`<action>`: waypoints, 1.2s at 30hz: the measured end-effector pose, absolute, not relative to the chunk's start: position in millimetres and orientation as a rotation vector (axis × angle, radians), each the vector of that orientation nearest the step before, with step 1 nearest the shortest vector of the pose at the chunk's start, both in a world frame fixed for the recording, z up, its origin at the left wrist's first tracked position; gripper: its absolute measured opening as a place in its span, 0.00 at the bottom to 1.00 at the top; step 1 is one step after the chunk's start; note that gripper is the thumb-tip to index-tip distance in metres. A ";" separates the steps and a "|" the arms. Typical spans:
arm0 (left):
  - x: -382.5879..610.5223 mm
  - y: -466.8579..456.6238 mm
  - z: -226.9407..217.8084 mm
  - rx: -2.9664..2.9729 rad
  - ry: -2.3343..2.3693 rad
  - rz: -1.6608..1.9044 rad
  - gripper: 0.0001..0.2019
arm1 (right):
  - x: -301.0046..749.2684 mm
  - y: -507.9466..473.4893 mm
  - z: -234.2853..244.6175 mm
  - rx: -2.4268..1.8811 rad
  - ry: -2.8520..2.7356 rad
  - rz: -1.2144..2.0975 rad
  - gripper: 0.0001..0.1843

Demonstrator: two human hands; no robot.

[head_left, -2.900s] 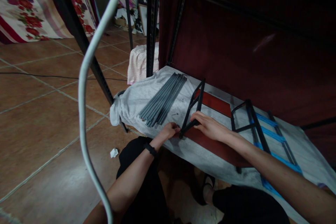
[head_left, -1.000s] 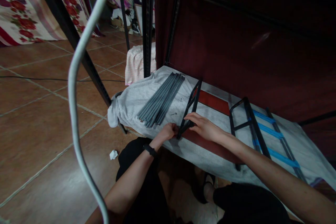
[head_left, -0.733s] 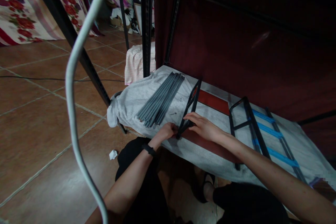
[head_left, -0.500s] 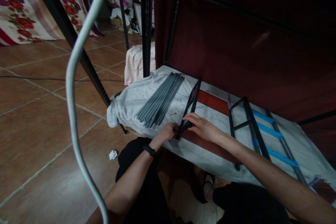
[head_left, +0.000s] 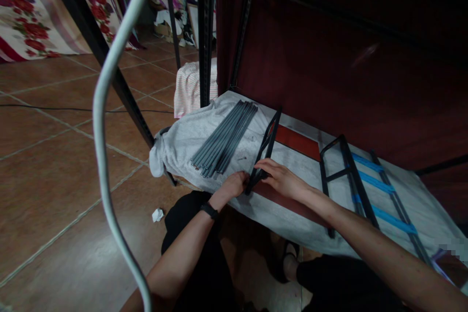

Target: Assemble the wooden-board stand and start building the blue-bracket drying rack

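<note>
A black metal frame [head_left: 271, 142] stands on the light grey cloth [head_left: 175, 144], beside a red panel [head_left: 298, 142]. At the frame's near lower end, my left hand [head_left: 236, 184] is closed in a pinch; whatever lies between its fingertips is too small to make out. My right hand [head_left: 281, 176] holds the same frame from the right, with its fingers over the near end. Left of the frame lies a bundle of grey metal rods [head_left: 225, 137]. Two small screws, one nearer [head_left: 242, 158] and one farther, rest on the cloth between rods and frame.
To the right stand a second black frame [head_left: 336, 173] and blue-strapped dark bars [head_left: 376, 181]. A pale cable [head_left: 99, 141] hangs close in front at left. Black rack posts [head_left: 204, 34] rise around the bench. Crumpled paper [head_left: 158, 215] lies on the tiled floor.
Almost nothing differs. My left fingers have shifted very slightly at the frame's near end; my right hand keeps its place. The rods and frames stay put.
</note>
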State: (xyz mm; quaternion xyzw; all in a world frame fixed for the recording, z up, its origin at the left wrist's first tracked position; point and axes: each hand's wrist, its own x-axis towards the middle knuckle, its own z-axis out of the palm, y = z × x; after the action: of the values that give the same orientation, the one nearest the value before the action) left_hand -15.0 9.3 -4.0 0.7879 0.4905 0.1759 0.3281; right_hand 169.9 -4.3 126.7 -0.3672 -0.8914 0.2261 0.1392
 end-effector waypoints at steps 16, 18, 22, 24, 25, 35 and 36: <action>-16.3 10.6 -4.4 2.167 1.191 0.391 0.10 | 168.7 -16.3 128.5 -1.213 -2.595 0.610 0.36; -17.6 11.8 -4.6 2.145 1.185 0.368 0.09 | 169.6 -17.7 128.3 -1.254 -2.578 0.606 0.38; -19.6 10.7 -1.2 2.158 1.203 0.357 0.09 | 174.1 -18.8 124.3 -1.284 -2.534 0.594 0.40; -19.2 9.0 1.6 2.179 1.204 0.360 0.09 | 175.8 -19.1 121.6 -1.283 -2.512 0.585 0.40; -18.7 8.4 2.7 2.184 1.199 0.365 0.10 | 176.2 -19.3 120.3 -1.282 -2.501 0.579 0.39; -19.7 12.3 -2.3 2.112 1.187 0.379 0.10 | 174.2 -24.5 120.6 -1.332 -2.462 0.537 0.34; -19.6 11.7 -2.4 2.109 1.181 0.399 0.10 | 174.9 -24.7 121.3 -1.327 -2.466 0.536 0.33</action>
State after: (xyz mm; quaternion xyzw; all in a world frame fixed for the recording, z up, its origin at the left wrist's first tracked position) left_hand -19.6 11.7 -2.4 0.8100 0.4535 0.1531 0.3389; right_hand 174.9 -24.7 121.3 -0.4606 -0.8557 0.1862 0.1447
